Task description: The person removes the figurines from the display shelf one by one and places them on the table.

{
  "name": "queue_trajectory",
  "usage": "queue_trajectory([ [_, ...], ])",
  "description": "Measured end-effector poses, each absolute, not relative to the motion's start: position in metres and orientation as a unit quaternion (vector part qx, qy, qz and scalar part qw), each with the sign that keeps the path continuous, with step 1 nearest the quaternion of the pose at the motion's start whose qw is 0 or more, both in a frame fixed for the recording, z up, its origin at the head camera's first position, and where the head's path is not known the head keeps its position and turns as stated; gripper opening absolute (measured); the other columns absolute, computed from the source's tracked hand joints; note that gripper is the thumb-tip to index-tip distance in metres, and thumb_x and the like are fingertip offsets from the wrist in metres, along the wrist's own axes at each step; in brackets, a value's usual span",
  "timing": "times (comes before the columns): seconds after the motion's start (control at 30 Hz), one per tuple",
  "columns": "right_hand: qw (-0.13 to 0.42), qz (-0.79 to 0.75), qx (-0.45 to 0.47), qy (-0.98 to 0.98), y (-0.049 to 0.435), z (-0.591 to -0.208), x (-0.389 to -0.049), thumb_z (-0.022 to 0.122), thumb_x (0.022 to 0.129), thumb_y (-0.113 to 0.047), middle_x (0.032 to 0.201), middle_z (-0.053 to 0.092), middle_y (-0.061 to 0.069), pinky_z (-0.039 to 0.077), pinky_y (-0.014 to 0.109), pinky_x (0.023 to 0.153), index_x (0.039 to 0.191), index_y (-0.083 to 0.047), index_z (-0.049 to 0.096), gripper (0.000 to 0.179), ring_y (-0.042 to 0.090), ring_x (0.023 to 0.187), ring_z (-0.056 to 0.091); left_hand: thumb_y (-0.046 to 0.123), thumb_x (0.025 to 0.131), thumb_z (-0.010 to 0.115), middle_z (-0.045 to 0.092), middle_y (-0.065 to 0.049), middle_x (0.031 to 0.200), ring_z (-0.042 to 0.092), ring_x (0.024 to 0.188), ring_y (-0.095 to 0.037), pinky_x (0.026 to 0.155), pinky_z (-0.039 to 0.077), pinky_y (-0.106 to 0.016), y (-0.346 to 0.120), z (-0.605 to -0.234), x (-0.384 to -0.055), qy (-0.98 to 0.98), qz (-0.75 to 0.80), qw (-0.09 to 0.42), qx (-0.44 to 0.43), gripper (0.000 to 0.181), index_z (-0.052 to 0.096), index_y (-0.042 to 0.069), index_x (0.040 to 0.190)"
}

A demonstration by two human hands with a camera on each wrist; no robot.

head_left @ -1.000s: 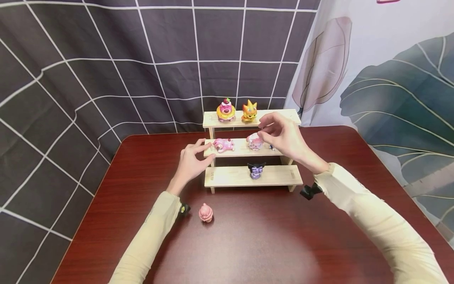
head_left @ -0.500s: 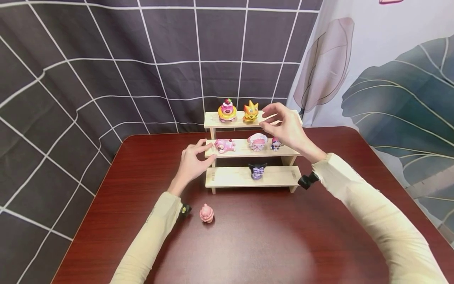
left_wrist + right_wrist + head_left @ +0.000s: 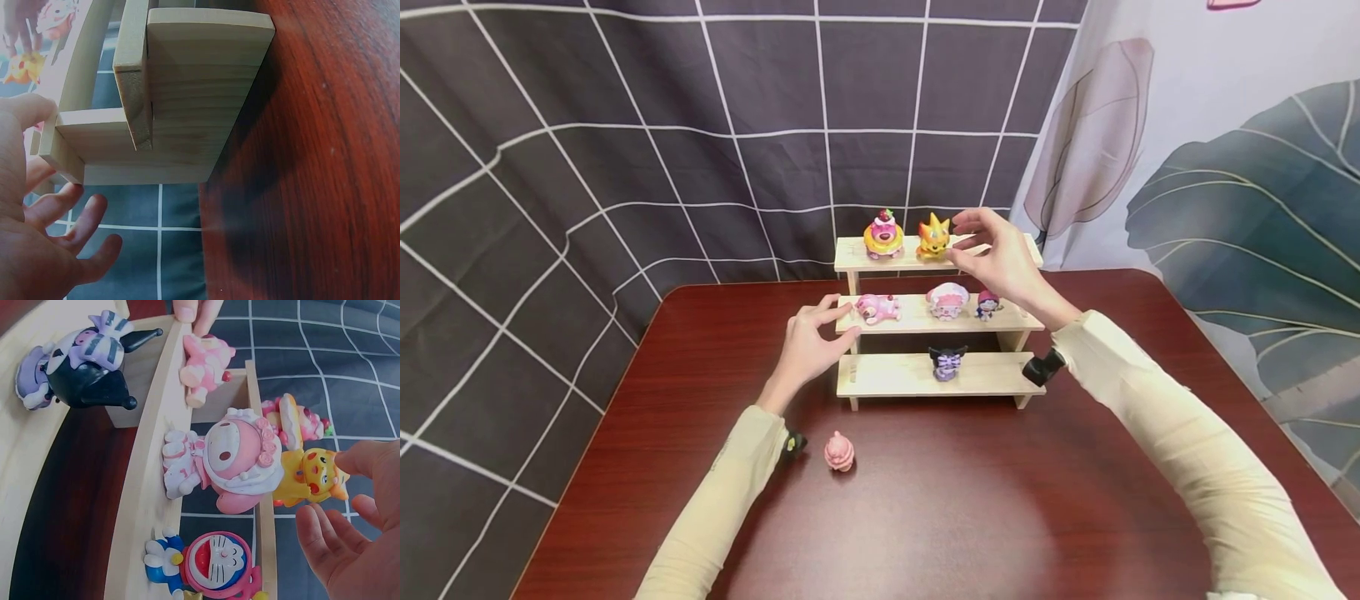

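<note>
Yellow figurine (image 3: 934, 240) stands on top shelf (image 3: 850, 252), head-view nine o'clock of my right hand (image 3: 1002, 257); fingers (image 3: 310, 531) parted, contact unclear. My left hand (image 3: 810, 340) grips middle shelf (image 3: 913, 313) at figurine's eight o'clock. I judge it light, hard, slick; I'd pinch body (image 3: 290, 476), sparing spikes (image 3: 935, 219).

No legible text, numbers (or brands)
</note>
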State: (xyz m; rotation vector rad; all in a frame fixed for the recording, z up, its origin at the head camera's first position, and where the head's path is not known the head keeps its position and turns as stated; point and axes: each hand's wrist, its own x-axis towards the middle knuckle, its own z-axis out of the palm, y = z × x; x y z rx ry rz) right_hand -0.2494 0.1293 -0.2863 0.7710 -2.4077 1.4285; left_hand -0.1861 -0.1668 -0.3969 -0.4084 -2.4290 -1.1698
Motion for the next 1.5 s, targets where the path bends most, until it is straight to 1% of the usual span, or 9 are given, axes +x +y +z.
queue_trajectory([
  [0.1, 0.116, 0.488, 0.261, -0.825, 0.128, -0.286, -0.252, 0.075, 0.085, 0.0, 0.117, 0.063, 0.027, 0.05, 0.016, 0.071, 0.126, 0.005, 0.057, 0.045, 0.038, 0.098, 0.067, 0.025, 0.082, 0.082, 0.061, -0.016, 0.134, 0.058, 0.109, -0.037, 0.091, 0.039, -0.055, -0.167, -0.396, -0.186, -0.873, -0.42, 0.202, -0.145, 0.043, 0.074, 0.008, 0.12],
  [0.2, 0.112, 0.487, 0.256, -0.827, 0.127, -0.285, -0.253, 0.076, 0.085, -0.001, 0.118, 0.063, 0.025, 0.05, 0.017, 0.071, 0.127, 0.003, 0.057, 0.046, 0.037, 0.098, 0.067, 0.025, 0.082, 0.082, 0.061, -0.016, 0.135, 0.058, 0.11, -0.038, 0.092, 0.038, -0.056, -0.167, -0.397, -0.186, -0.874, -0.419, 0.2, -0.143, 0.043, 0.074, 0.008, 0.12],
  [0.33, 0.107, 0.483, 0.25, -0.832, 0.124, -0.284, -0.256, 0.076, 0.085, -0.003, 0.118, 0.064, 0.022, 0.051, 0.018, 0.072, 0.127, 0.001, 0.058, 0.045, 0.035, 0.099, 0.067, 0.025, 0.082, 0.082, 0.061, -0.016, 0.135, 0.058, 0.11, -0.038, 0.092, 0.039, -0.055, -0.168, -0.398, -0.187, -0.874, -0.418, 0.201, -0.143, 0.043, 0.074, 0.008, 0.121],
  [0.57, 0.104, 0.47, 0.247, -0.841, 0.121, -0.286, -0.261, 0.076, 0.086, -0.004, 0.118, 0.064, 0.021, 0.05, 0.021, 0.073, 0.127, -0.001, 0.057, 0.046, 0.035, 0.1, 0.067, 0.024, 0.082, 0.082, 0.061, -0.016, 0.134, 0.058, 0.109, -0.038, 0.091, 0.041, -0.054, -0.167, -0.397, -0.187, -0.873, -0.418, 0.204, -0.145, 0.042, 0.074, 0.008, 0.12],
  [0.87, 0.092, 0.459, 0.232, -0.853, 0.117, -0.282, -0.262, 0.077, 0.085, -0.007, 0.121, 0.062, 0.021, 0.054, 0.032, 0.075, 0.128, -0.001, 0.057, 0.048, 0.036, 0.103, 0.066, 0.023, 0.082, 0.082, 0.062, -0.017, 0.133, 0.059, 0.108, -0.039, 0.09, 0.042, -0.053, -0.168, -0.398, -0.187, -0.872, -0.415, 0.212, -0.15, 0.041, 0.075, 0.007, 0.119],
  [1.03, 0.09, 0.452, 0.233, -0.856, 0.115, -0.281, -0.263, 0.078, 0.085, -0.009, 0.122, 0.063, 0.019, 0.051, 0.029, 0.073, 0.127, -0.003, 0.058, 0.047, 0.035, 0.103, 0.065, 0.024, 0.082, 0.082, 0.062, -0.016, 0.133, 0.059, 0.109, -0.038, 0.09, 0.042, -0.053, -0.167, -0.4, -0.188, -0.872, -0.418, 0.208, -0.147, 0.041, 0.074, 0.008, 0.119],
  [1.27, 0.093, 0.446, 0.241, -0.857, 0.112, -0.281, -0.267, 0.078, 0.084, -0.009, 0.117, 0.066, 0.019, 0.049, 0.027, 0.073, 0.121, -0.001, 0.061, 0.042, 0.035, 0.099, 0.066, 0.025, 0.082, 0.081, 0.062, -0.015, 0.133, 0.059, 0.109, -0.037, 0.09, 0.041, -0.053, -0.167, -0.401, -0.189, -0.872, -0.42, 0.207, -0.144, 0.042, 0.074, 0.007, 0.12],
  [1.37, 0.094, 0.442, 0.242, -0.859, 0.111, -0.28, -0.268, 0.078, 0.084, -0.008, 0.115, 0.066, 0.018, 0.048, 0.027, 0.075, 0.12, 0.0, 0.062, 0.04, 0.034, 0.099, 0.066, 0.025, 0.082, 0.082, 0.062, -0.016, 0.134, 0.059, 0.109, -0.038, 0.09, 0.042, -0.054, -0.167, -0.402, -0.189, -0.872, -0.419, 0.208, -0.146, 0.042, 0.074, 0.007, 0.12],
  [1.5, 0.095, 0.437, 0.246, -0.86, 0.11, -0.28, -0.268, 0.078, 0.084, -0.007, 0.113, 0.066, 0.018, 0.049, 0.035, 0.082, 0.119, 0.001, 0.062, 0.04, 0.033, 0.099, 0.065, 0.025, 0.082, 0.082, 0.062, -0.015, 0.134, 0.059, 0.109, -0.037, 0.091, 0.042, -0.054, -0.167, -0.402, -0.189, -0.872, -0.419, 0.208, -0.144, 0.042, 0.074, 0.007, 0.12],
])
